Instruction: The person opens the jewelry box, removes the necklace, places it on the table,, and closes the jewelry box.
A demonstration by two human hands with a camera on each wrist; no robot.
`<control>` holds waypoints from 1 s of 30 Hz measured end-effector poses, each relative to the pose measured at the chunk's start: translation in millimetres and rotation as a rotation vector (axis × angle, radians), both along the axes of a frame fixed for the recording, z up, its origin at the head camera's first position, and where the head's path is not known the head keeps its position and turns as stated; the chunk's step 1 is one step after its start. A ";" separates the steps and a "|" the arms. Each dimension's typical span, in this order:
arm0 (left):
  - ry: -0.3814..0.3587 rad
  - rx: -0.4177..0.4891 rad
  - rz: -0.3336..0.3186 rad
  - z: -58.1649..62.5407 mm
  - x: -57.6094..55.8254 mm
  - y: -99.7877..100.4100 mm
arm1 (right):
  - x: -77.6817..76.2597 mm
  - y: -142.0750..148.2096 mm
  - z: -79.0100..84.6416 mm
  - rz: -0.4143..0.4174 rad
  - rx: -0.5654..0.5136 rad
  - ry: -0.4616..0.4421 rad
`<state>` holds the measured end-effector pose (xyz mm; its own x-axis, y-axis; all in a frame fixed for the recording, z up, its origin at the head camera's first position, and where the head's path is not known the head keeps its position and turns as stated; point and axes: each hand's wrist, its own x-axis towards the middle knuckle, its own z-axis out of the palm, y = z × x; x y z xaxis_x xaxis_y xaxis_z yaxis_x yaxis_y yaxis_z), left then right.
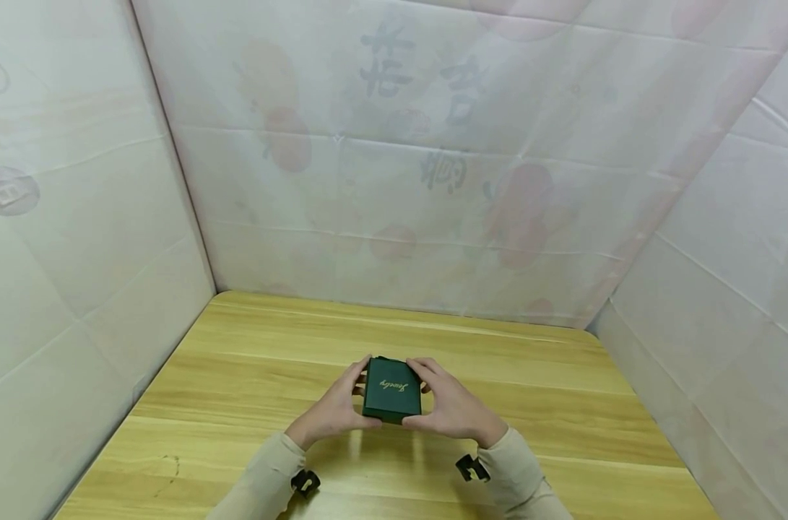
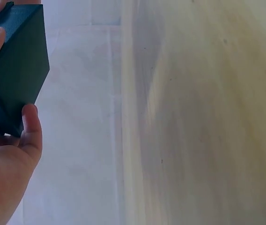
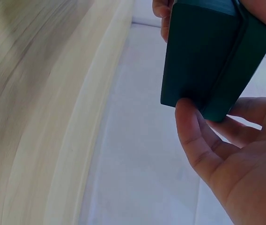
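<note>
A small dark green jewelry box (image 1: 391, 390) with gold lettering on its lid is held between both hands above the table. The lid is on, and its seam shows along the side in the right wrist view. My left hand (image 1: 334, 406) grips the box's left side, thumb at the near edge and fingers curling round the far corner. From the other side my right hand (image 1: 455, 404) grips it the same way. In the left wrist view a finger presses the underside of the box (image 2: 23, 70). Fingers also support the box (image 3: 201, 56) from below in the right wrist view.
The wooden table (image 1: 250, 375) spreads under both hands. Pale printed cloth (image 1: 400, 217) hangs along its far edge and at both sides. A black strap device (image 1: 305, 482) sits at the left wrist, another black device (image 1: 473, 468) at the right.
</note>
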<state>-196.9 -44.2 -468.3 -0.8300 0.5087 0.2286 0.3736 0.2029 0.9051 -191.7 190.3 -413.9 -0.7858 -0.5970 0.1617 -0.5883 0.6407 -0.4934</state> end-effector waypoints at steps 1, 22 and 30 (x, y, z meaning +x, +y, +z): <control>-0.002 -0.006 0.002 0.2 0.5 0.1 | 0.0 0.1 0.0 0.003 -0.001 0.002; -0.028 0.042 -0.009 0.4 4.4 0.0 | 1.5 -1.2 -2.4 0.007 -0.053 -0.006; -0.002 0.010 -0.005 1.2 4.5 -0.2 | 1.9 -0.6 -3.0 0.004 -0.057 -0.004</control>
<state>-192.4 -44.4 -467.1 -0.8282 0.5103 0.2316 0.3724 0.1923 0.9079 -189.9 189.7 -416.9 -0.7841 -0.5899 0.1929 -0.5889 0.6090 -0.5313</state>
